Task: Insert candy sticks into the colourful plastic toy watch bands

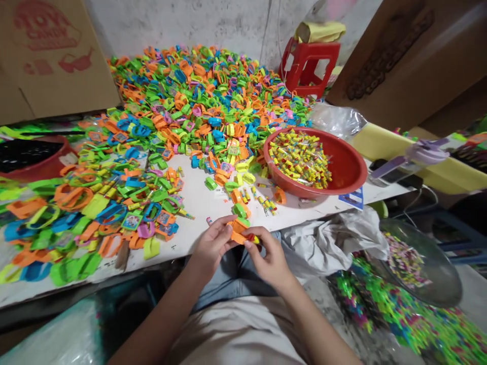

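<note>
Close to the table's front edge, my left hand (213, 243) pinches an orange plastic toy watch (239, 229) by its left side. My right hand (269, 258) has its thumb and fingertips closed on a small yellow-and-red wrapped candy roll (254, 239), which touches the watch's right side. Whether the candy sits inside the watch cannot be made out. Just beyond my hands, a green toy watch (240, 210) and several loose candy rolls (267, 205) lie on the white tabletop (198, 192).
A large heap of coloured toy watches (205, 96) covers the back, with another pile (114, 203) at left. A red basin (346, 162) holds wrapped candies. Behind it stand a red stool (312, 66) and a cardboard box (418, 61); another carton (57, 61) is at left.
</note>
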{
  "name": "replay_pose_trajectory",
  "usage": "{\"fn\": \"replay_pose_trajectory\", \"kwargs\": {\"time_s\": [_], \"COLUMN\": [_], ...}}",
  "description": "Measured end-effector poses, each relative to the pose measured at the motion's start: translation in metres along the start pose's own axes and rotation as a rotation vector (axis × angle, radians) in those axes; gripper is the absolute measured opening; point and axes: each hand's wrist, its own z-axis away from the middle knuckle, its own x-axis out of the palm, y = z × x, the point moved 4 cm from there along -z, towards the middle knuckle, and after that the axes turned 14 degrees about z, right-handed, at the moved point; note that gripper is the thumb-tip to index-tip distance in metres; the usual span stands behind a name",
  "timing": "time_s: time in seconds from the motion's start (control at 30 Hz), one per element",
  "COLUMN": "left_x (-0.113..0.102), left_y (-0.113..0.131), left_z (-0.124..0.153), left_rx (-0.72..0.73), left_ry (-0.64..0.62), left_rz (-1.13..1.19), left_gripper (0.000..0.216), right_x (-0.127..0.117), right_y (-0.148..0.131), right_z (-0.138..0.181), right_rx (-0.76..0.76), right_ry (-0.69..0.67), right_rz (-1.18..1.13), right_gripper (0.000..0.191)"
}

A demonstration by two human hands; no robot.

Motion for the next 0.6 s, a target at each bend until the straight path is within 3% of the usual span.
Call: {"fn": "replay_pose_trajectory", "kwargs": {"time_s": [0.17,0.4,0.5,0.6], "left_x": [-0.001,-0.006,-0.003,0.004], "left_y": [0.006,0.007,0.016,0.023], "left_z": [0.007,0.014,0.017,0.022], "left_rx": [0.054,0.203,0.260,0.216], "left_ry": [0.009,-0.095,-0.243,-0.478], "left_rz": [-0.177,-0.502,-0.769,-1.056], "left_gripper": [0.034,0.017,0.014,0.029], "right_x": [-0.012,-0.013,-0.012,-0.011], "right_y": [-0.010,-0.011,-0.007,-0.003], "right_z": [-0.004,-0.002,0.000,0.000], "right_rx": [0.002,0.046,0.045,0.051], "right_ry": [-0.203,-0.405,-0.434,-0.502], "right_rz": [0.091,0.147,0.117,0.047], "right_gripper": [0.017,0.017,0.021,0.022]}}
